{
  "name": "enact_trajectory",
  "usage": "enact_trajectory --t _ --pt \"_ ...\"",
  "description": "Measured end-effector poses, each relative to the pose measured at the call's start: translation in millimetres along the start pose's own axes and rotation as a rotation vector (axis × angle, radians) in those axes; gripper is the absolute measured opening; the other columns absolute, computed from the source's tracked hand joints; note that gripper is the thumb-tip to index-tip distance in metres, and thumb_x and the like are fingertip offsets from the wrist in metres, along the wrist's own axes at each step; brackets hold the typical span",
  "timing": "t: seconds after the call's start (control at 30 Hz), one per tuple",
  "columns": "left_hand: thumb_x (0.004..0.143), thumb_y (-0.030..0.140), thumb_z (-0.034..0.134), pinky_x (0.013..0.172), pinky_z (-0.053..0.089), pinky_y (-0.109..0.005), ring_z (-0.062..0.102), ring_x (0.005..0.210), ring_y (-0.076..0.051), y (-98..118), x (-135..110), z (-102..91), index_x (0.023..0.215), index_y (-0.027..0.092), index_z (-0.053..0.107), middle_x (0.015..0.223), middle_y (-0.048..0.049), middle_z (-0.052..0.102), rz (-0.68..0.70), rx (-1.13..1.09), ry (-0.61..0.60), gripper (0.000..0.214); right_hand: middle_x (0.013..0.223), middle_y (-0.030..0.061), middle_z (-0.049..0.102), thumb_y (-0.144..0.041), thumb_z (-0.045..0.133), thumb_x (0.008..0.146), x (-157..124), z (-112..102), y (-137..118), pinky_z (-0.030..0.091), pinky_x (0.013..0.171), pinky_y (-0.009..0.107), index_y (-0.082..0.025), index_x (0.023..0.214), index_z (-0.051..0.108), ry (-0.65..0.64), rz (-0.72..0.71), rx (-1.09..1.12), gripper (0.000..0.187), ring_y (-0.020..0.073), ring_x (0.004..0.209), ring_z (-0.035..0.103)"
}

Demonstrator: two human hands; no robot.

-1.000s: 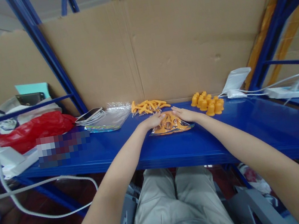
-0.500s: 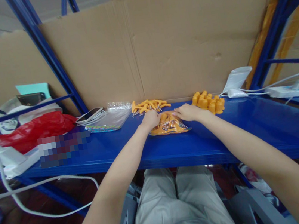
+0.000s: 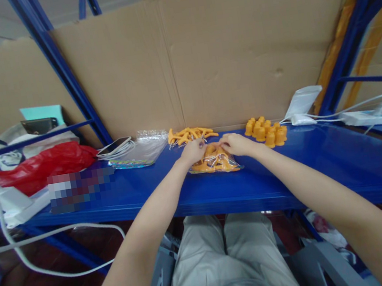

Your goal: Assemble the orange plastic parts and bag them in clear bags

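A clear plastic bag [image 3: 215, 163] with orange pieces inside lies on the blue shelf top [image 3: 228, 195] in front of me. My left hand [image 3: 193, 151] is closed on the bag's far left edge, its fingers pinched. At the far right edge, my right hand [image 3: 232, 144] pinches the same bag. Just behind the bag is a pile of orange pieces [image 3: 188, 135] with small metal chains. To the right of my right hand stand several orange cup-like pieces [image 3: 272, 134]. The exact shape of the bagged pieces is hard to make out through the shiny film.
Flat clear bags [image 3: 142, 153] and a phone [image 3: 115, 147] with a white cable lie to the left. Further left are a red plastic bag [image 3: 49, 165] and a white power strip [image 3: 29, 209]. A cardboard wall [image 3: 227, 50] closes off the back; blue posts [image 3: 67, 75] flank it.
Both hands have drawn slightly closer together at the top of the bag. The bag has shifted a little left and toward me.
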State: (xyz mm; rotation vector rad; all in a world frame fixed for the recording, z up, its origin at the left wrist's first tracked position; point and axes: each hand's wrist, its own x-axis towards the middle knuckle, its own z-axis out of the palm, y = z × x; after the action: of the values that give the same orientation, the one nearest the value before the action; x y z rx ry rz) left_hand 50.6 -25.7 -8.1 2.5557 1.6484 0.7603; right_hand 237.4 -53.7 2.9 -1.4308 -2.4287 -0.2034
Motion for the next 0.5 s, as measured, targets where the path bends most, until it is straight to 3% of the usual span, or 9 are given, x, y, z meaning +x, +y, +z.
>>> enact_trajectory --t 0.23,0.37,0.5 --pt "0.081 0.013 0.056 0.082 0.05 -0.03 0.066 0.085 -0.019 -8.4 7.1 5.8 0.094 0.013 0.072 0.092 -0.0075 0.074 0.056 -0.139 -0.026 0.021 0.098 0.0047 0.074 -0.002 0.048 0.081 4.2 7.5 15.5 0.048 0.08 0.023 -0.017 0.105 0.076 0.018 -0.013 0.206 0.04 0.0144 0.084 0.066" --pt "0.08 0.014 0.057 0.088 0.05 -0.033 0.065 0.092 -0.021 -8.0 8.5 7.5 0.09 0.012 0.072 0.095 -0.0094 0.073 0.126 -0.162 0.019 0.019 0.098 0.0065 0.074 -0.002 0.046 0.08 3.6 5.7 12.7 0.048 0.08 0.024 -0.015 0.106 0.076 0.001 -0.004 0.195 0.042 0.0149 0.083 0.066" --pt "0.085 0.017 0.051 0.089 0.049 -0.032 0.065 0.096 -0.019 -7.2 8.1 8.0 0.104 0.014 0.071 0.107 -0.0086 0.073 0.186 -0.25 -0.012 0.027 0.099 0.0078 0.074 -0.002 0.045 0.08 2.6 3.2 7.6 0.048 0.083 0.025 -0.015 0.108 0.076 -0.014 0.0 0.137 0.043 0.0168 0.086 0.067"
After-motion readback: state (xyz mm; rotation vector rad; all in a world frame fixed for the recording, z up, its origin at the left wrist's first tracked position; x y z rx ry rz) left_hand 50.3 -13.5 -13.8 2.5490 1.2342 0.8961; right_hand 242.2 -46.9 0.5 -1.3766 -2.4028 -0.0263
